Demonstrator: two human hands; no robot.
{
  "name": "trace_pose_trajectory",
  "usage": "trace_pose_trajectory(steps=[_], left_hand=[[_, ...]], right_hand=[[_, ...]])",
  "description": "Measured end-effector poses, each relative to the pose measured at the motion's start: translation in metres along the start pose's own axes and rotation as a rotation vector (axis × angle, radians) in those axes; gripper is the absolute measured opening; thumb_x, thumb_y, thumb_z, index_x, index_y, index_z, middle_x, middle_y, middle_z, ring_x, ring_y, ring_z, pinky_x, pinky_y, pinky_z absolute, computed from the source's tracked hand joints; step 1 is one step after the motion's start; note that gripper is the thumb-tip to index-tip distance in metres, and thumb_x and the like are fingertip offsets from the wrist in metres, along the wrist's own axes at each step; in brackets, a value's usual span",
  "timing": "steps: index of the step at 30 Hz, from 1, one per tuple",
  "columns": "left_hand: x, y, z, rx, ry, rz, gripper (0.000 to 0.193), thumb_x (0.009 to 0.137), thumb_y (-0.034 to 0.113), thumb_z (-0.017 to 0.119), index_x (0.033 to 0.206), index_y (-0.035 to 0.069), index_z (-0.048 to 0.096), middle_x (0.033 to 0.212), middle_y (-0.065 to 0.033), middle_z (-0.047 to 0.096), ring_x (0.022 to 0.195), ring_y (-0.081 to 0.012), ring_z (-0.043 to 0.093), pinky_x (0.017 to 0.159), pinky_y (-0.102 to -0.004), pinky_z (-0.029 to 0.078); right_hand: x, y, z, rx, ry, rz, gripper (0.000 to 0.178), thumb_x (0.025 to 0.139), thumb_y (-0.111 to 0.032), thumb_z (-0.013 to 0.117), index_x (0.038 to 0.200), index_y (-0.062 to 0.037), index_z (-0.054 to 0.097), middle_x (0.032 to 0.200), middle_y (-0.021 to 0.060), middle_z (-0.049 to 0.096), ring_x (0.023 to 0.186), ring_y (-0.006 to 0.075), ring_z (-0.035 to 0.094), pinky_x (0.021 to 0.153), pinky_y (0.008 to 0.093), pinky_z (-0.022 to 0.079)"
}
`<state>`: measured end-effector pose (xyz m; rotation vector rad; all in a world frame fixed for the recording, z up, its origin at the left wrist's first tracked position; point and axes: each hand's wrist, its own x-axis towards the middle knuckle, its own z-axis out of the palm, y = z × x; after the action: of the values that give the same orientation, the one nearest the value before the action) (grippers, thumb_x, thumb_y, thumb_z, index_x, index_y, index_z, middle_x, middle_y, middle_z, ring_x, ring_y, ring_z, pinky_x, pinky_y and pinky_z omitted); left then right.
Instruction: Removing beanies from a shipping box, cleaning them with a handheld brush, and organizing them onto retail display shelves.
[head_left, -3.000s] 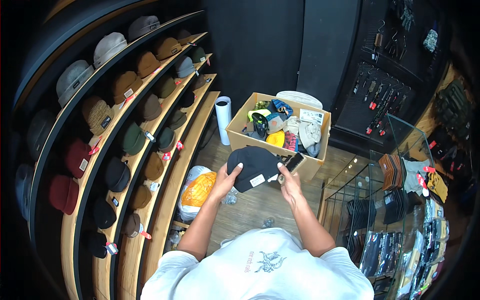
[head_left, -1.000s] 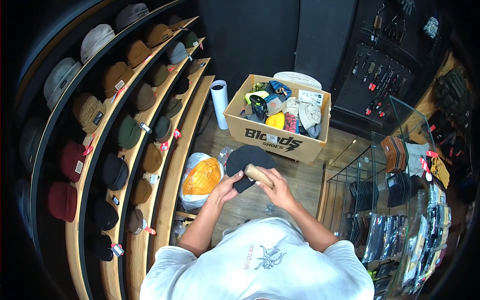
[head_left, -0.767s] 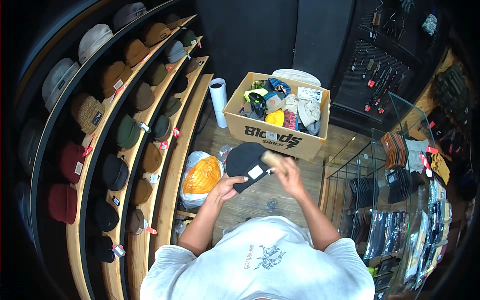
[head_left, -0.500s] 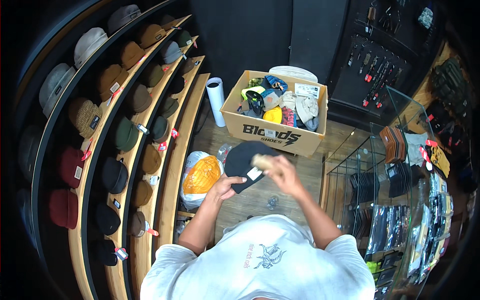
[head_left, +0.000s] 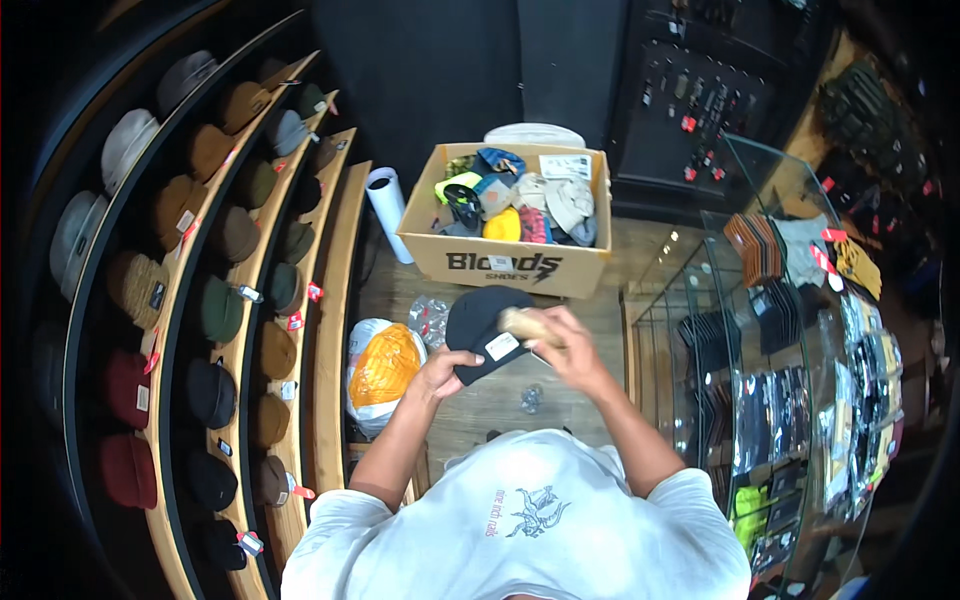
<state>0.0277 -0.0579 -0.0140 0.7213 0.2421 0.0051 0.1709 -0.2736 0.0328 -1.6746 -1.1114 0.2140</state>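
In front of my chest I hold up a black beanie (head_left: 474, 322) with a white label (head_left: 500, 347) on its lower edge. My left hand (head_left: 441, 374) is closed on the near left edge of it, thumb on top. The fingers of my right hand (head_left: 570, 352) are wrapped round a tan brush (head_left: 523, 325) with what looks like a wooden back. The brush lies against or just above the right side of the beanie; its bristles are hidden.
Curved shelves (head_left: 345, 215) of beanies line the left. A cardboard box (head_left: 425, 245) of caps and hats stands ahead on the wooden floor. Beside the shelves sit a white paper roll (head_left: 388, 215) and a plastic bag with orange contents (head_left: 388, 368). A glass display case (head_left: 735, 380) stands at right.
My view has shifted, so the box and shelves appear further left. My left hand still grips the beanie, while the brush in my right hand has shifted slightly over it.
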Motion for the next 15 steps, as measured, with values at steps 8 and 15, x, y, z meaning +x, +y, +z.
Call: trace_pose_trajectory(steps=[8,15], left_hand=[[0.043,-0.007,0.039,0.002,-0.013,-0.065,0.061,0.075,-0.013,0.059,0.135,-0.008,0.049,0.129,-0.0202,0.060,0.117,-0.0299,0.062,0.105,-0.0392,0.048],[0.113,-0.006,0.120,0.063,-0.119,-0.170,0.055,0.092,0.022,0.064,0.137,-0.005,0.047,0.132,-0.0192,0.059,0.119,-0.0300,0.060,0.107,-0.0420,0.047]], right_hand=[[-0.041,0.058,-0.101,-0.300,0.415,0.130,0.041,0.090,-0.020,0.071,0.127,-0.0044,0.062,0.111,0.0143,0.056,0.104,0.0297,0.058,0.091,0.0362,0.047],[-0.052,0.004,-0.223,-0.611,0.908,0.137,0.042,0.083,-0.020,0.076,0.118,-0.0004,0.064,0.107,0.0136,0.063,0.100,0.0305,0.056,0.090,0.0401,0.045]])
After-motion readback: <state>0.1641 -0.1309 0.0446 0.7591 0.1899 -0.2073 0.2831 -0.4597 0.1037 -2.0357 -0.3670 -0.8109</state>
